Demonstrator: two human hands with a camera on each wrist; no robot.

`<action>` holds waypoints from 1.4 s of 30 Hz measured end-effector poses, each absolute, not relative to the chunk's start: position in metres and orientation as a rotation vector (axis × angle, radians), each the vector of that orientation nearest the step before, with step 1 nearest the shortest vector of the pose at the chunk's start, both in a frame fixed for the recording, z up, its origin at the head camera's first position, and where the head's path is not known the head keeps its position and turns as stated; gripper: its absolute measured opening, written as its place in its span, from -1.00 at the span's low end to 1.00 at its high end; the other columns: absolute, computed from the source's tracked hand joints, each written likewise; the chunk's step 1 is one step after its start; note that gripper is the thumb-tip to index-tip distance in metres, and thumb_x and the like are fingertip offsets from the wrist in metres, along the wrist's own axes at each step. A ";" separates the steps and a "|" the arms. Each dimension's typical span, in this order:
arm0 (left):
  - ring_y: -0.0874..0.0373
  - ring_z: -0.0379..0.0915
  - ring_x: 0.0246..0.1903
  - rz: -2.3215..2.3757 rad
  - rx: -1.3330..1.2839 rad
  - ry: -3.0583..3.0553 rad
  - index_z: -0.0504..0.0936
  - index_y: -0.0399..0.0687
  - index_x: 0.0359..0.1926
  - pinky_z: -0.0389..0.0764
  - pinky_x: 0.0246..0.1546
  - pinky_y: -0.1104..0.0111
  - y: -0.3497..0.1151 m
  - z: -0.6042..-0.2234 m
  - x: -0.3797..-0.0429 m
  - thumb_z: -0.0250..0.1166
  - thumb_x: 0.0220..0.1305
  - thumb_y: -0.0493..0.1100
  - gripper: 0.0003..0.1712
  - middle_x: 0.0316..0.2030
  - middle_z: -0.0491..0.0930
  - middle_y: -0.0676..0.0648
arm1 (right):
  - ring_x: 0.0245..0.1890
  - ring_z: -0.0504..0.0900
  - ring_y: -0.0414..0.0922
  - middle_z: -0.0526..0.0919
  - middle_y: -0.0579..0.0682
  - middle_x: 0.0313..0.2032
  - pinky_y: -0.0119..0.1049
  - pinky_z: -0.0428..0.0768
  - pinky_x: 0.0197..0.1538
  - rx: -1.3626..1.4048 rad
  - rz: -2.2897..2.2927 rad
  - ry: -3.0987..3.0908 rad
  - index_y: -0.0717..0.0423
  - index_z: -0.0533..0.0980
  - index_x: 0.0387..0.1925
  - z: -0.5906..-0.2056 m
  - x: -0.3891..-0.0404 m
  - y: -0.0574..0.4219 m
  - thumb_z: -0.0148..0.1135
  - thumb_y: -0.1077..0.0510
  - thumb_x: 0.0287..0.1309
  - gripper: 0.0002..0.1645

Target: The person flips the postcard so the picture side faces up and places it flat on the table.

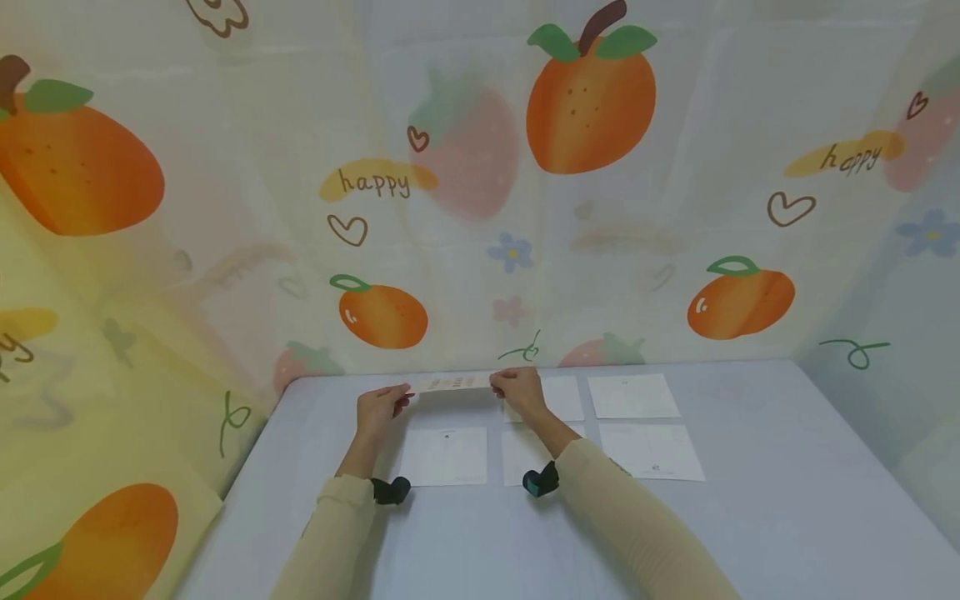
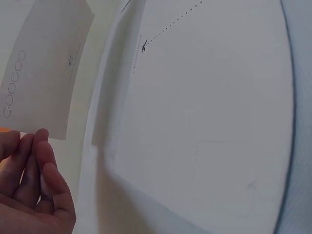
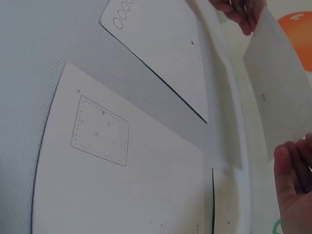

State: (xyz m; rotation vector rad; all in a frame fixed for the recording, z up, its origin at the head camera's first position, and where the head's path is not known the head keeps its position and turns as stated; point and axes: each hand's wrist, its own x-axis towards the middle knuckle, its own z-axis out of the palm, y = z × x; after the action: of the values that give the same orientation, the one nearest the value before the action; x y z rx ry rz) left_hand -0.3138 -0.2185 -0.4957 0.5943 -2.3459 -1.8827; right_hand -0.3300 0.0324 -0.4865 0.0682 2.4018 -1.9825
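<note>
A postcard [image 1: 454, 384] is raised above the far part of the table, stretched between both hands. My left hand [image 1: 381, 410] pinches its left end, and my right hand [image 1: 522, 392] pinches the right end. In the left wrist view, the underside of the postcard [image 2: 46, 68] carries a row of small circles and a small print. The left fingers [image 2: 53, 180] are at its lower edge. From the right wrist, the postcard [image 3: 278, 87] appears tilted, with the right hand [image 3: 298, 187] at one end and the left hand [image 3: 239, 12] at the other.
Several white postcards lie in rows on the pale table [image 1: 480, 542]: one front left [image 1: 446, 457], one front right [image 1: 652, 452], one back right [image 1: 633, 396]. The right forearm partly covers others. A fruit-printed cloth [image 1: 465, 250] hangs behind the table.
</note>
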 end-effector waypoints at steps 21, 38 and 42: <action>0.14 0.54 -0.38 -1.797 0.631 -2.426 0.65 -0.36 -0.01 0.52 -0.36 0.50 -0.216 -0.498 -0.309 0.26 0.29 -0.13 -0.62 -0.16 0.68 -0.26 | -0.54 0.58 -0.23 0.74 0.14 -0.39 -0.39 0.61 -0.38 0.202 -1.883 2.373 0.36 0.66 -0.28 -0.494 -0.329 0.029 0.27 0.29 0.12 -0.82; 0.10 0.53 -0.30 -1.657 0.607 -2.493 0.69 -0.30 -0.08 0.55 -0.28 0.44 -0.210 -0.506 -0.313 0.24 0.30 -0.19 -0.72 -0.14 0.68 -0.27 | -0.60 0.57 -0.22 0.73 0.17 -0.40 -0.48 0.51 -0.52 0.222 -1.885 2.372 0.37 0.65 -0.25 -0.499 -0.330 0.026 0.28 0.35 0.06 -0.81; 0.09 0.52 -0.25 -1.660 0.575 -2.492 0.69 -0.27 -0.06 0.52 -0.28 0.48 -0.212 -0.507 -0.316 0.24 0.30 -0.17 -0.71 -0.11 0.67 -0.25 | -0.54 0.57 -0.20 0.73 0.17 -0.32 -0.48 0.50 -0.48 0.218 -1.874 2.380 0.33 0.66 -0.23 -0.498 -0.333 0.025 0.26 0.33 0.09 -0.81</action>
State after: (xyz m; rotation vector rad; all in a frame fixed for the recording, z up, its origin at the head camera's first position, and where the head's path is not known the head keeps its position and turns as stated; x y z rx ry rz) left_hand -0.3156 -0.2123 -0.5072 0.5754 -2.4923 -1.6602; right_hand -0.3332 0.0254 -0.4975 0.2179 2.3804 -1.8743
